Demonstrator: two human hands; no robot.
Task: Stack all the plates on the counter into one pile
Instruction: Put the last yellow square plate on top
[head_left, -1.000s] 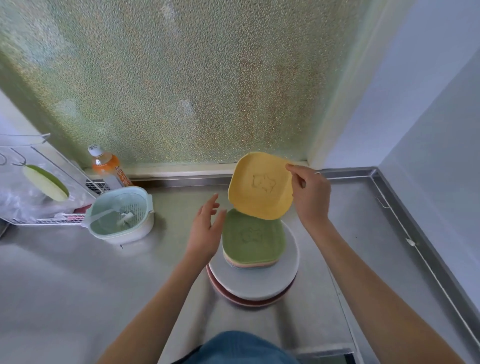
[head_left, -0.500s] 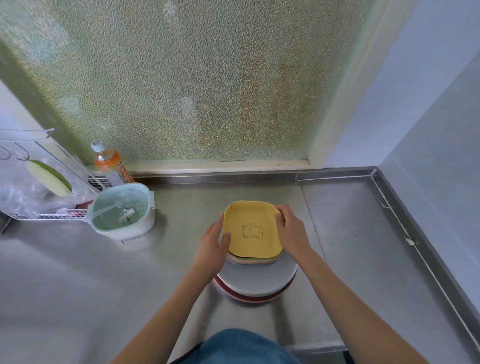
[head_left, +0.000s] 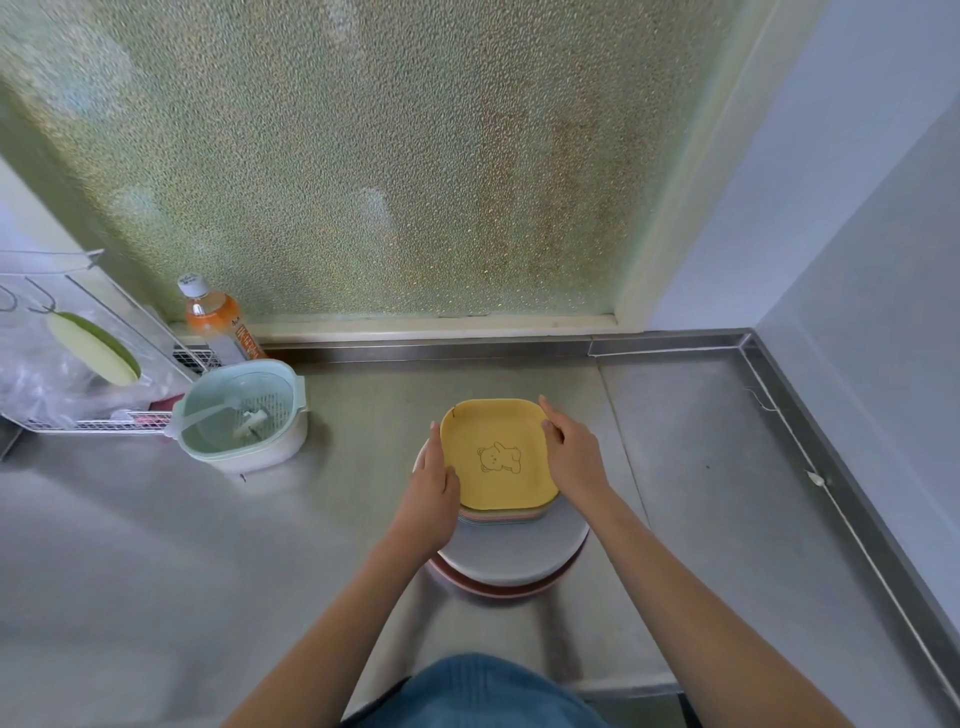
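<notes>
A yellow square plate with a bear drawing lies flat on top of the pile on the steel counter. Under it show the edges of several small coloured plates, then a large white plate and a red plate at the bottom. My left hand rests against the yellow plate's left edge, fingers straight along it. My right hand touches the right edge, with the fingertips at the far right corner.
A mint-green strainer bowl stands to the left of the pile. Behind it are an orange drink bottle and a wire rack with plastic bags. A raised steel rim bounds the counter at the back and right.
My right hand lowered the tilted yellow plate onto the green plate. Both hands closed in on its edges and now flank it as it lies flat.
</notes>
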